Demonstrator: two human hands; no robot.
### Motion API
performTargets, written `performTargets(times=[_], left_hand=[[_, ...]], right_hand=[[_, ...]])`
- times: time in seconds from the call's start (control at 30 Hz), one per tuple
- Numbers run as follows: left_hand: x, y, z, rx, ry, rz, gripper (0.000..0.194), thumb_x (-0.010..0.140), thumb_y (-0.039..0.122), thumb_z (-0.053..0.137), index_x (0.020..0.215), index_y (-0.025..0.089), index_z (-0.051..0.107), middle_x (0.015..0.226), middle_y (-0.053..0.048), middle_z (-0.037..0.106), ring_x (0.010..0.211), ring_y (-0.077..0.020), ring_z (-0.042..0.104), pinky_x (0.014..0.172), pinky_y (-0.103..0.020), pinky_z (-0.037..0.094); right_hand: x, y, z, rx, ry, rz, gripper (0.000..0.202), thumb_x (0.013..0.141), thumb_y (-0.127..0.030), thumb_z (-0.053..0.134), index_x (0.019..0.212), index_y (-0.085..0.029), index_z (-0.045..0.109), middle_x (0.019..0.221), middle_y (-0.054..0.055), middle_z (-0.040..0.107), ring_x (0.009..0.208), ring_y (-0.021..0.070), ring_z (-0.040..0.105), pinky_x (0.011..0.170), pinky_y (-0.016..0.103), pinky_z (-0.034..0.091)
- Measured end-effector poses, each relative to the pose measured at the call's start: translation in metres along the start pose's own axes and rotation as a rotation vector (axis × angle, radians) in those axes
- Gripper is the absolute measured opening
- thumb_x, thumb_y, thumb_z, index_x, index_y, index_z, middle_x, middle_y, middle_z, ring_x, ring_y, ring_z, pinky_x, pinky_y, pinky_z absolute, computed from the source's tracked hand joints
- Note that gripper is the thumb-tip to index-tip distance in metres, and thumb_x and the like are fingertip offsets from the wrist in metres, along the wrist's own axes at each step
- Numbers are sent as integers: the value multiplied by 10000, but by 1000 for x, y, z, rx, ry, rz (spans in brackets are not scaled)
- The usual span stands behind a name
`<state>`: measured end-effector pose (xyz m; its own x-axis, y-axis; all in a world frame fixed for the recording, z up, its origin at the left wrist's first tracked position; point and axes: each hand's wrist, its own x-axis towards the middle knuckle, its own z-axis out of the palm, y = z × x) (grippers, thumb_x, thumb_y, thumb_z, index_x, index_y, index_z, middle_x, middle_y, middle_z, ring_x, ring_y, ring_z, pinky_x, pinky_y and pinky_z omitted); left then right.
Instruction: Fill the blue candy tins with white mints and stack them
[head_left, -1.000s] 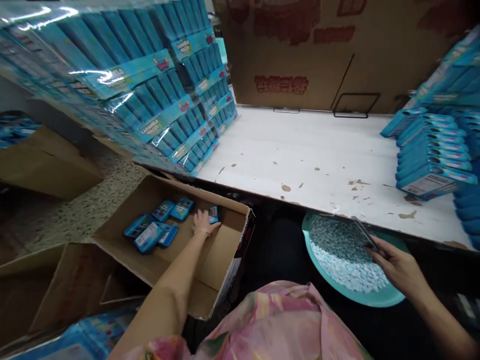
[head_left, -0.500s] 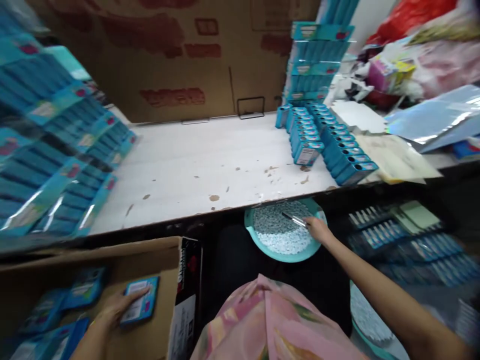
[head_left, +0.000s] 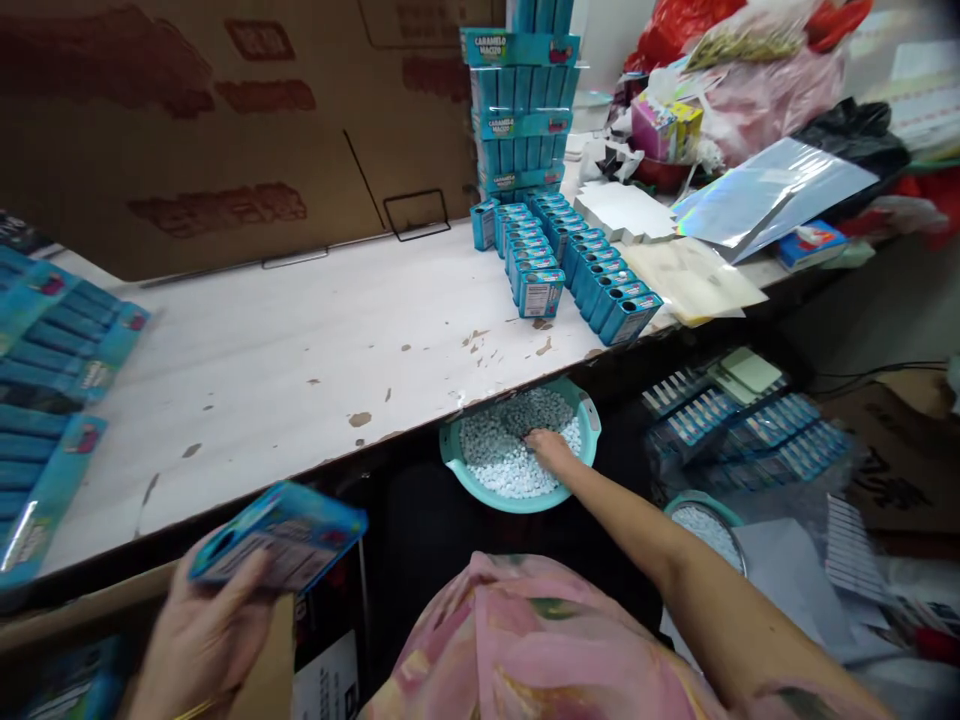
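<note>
In my left hand (head_left: 217, 625) is a small blue carton (head_left: 300, 540), tilted, with a round dark hole in its near end. My thumb lies across its printed side, and the fingers wrap underneath. Over on the right, my right hand (head_left: 553, 452) reaches down into a turquoise basin (head_left: 469, 484) of small white pellets (head_left: 517, 478). Its fingers are closed around a slim silver tool with a dark end, now mostly hidden by the hand and the pellets. Below my left hand, another blue carton (head_left: 79, 680) lies in an open cardboard box (head_left: 281, 650).
Rows of upright blue cartons (head_left: 592, 270) stand on the white tabletop (head_left: 337, 340), before stacked display trays (head_left: 517, 120). More filled trays (head_left: 45, 400) are at left. Wrapped packs (head_left: 757, 430) and a second basin (head_left: 709, 530) sit low at right.
My left hand has lifted a blue carton up out of the cardboard box. My right hand has lowered the tool into the pellets. The view has turned right.
</note>
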<state>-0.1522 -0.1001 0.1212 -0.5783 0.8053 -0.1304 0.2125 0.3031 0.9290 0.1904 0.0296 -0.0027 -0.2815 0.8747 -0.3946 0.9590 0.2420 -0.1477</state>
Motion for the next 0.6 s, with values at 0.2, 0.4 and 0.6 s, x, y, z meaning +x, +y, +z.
performTargets(times=[0.2, 0.4, 0.6], left_hand=[[-2, 9, 82, -131, -283, -33, 557, 523, 420, 689, 999, 187, 519, 876, -22, 637, 814, -205, 600, 764, -378, 504], [3, -14, 114, -117, -343, -65, 498, 537, 392, 690, 946, 155, 536, 877, -34, 632, 791, -180, 599, 748, -350, 500], [6, -29, 130, -97, -314, -23, 517, 568, 388, 666, 1009, 175, 503, 913, -30, 614, 834, -175, 585, 785, -348, 473]], right_hand=[[-8, 44, -13, 21, 42, 75, 318, 797, -86, 322, 947, -113, 601, 990, 149, 579, 976, 229, 501, 760, 297, 372], [2, 13, 19, 153, -36, 107, 293, 765, -84, 375, 886, -125, 638, 917, 135, 625, 912, 213, 550, 743, 282, 388], [23, -4, 41, 392, -95, 75, 272, 726, -118, 461, 872, -208, 672, 895, 30, 664, 872, 166, 579, 712, 224, 412]])
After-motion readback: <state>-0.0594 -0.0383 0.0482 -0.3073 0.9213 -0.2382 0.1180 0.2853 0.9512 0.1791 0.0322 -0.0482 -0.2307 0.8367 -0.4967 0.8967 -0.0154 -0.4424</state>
